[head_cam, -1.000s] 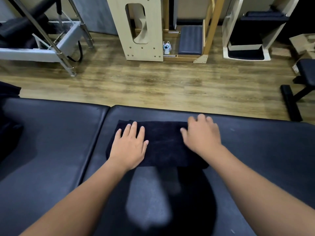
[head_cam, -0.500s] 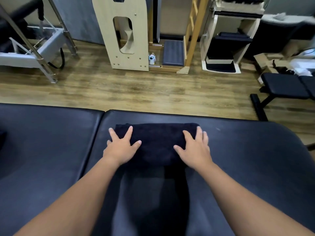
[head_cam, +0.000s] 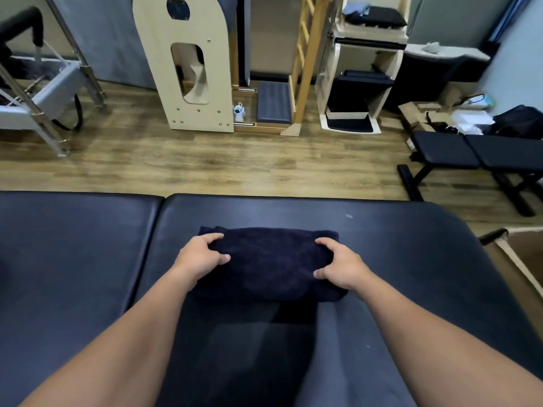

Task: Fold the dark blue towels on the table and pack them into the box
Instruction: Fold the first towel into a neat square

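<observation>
One folded towel [head_cam: 270, 259] lies mid-desk [head_cam: 411, 259], gripped at its ends by left hand [head_cam: 199, 255] and right hand [head_cam: 338, 264], fingers curled around it. Packing remains; box [head_cam: 520, 254] sits at right.

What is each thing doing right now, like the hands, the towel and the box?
Towel: folded into a thick bundle, lying on the table.
Left hand: grips the towel's left end.
Right hand: grips the towel's right end.
Box: open, beside the table's right edge; inside mostly out of view.
Table: flat, padded, towel on it.
</observation>
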A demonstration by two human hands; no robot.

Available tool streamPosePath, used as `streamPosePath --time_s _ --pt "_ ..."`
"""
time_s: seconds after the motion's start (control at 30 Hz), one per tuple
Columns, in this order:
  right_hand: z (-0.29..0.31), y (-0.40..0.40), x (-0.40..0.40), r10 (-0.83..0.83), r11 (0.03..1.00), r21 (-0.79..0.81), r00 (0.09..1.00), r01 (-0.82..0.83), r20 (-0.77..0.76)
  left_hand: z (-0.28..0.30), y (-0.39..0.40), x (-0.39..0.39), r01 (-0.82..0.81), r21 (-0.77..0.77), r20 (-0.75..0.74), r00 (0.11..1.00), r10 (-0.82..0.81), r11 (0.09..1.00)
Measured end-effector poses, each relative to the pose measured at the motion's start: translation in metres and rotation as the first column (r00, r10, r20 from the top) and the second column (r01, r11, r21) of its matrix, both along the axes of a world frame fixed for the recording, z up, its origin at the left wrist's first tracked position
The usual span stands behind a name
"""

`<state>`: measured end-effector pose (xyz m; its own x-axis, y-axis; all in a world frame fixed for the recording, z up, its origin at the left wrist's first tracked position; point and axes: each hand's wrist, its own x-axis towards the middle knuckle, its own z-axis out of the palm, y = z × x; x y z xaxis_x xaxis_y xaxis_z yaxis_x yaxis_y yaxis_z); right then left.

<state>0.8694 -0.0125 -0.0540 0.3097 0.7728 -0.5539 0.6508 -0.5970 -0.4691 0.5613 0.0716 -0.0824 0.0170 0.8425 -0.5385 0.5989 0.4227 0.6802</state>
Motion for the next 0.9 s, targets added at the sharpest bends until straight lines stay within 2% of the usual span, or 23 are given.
streamPosePath --time_s 0.23,0.4,0.67,0.9 --pt "0.007 -0.034 0.051 -0.036 0.997 0.076 0.992 0.027 0.118 -0.002 -0.015 0.062 0.008 0.020 0.082 0.997 -0.010 1.000" --pt "0.013 -0.047 0.133 -0.050 0.992 0.125 0.979 0.026 0.198 -0.003 -0.026 0.145 -0.003 0.030 0.148 0.989 -0.001 1.000" --pt "0.022 -0.048 0.290 -0.042 0.984 0.176 0.975 0.004 0.217 -0.001 -0.035 0.306 -0.053 0.038 0.196 0.980 0.045 0.998" --pt "0.013 -0.022 0.397 -0.085 0.973 0.228 0.979 0.041 0.183 0.007 -0.008 0.413 -0.058 0.106 0.192 0.981 0.037 0.993"
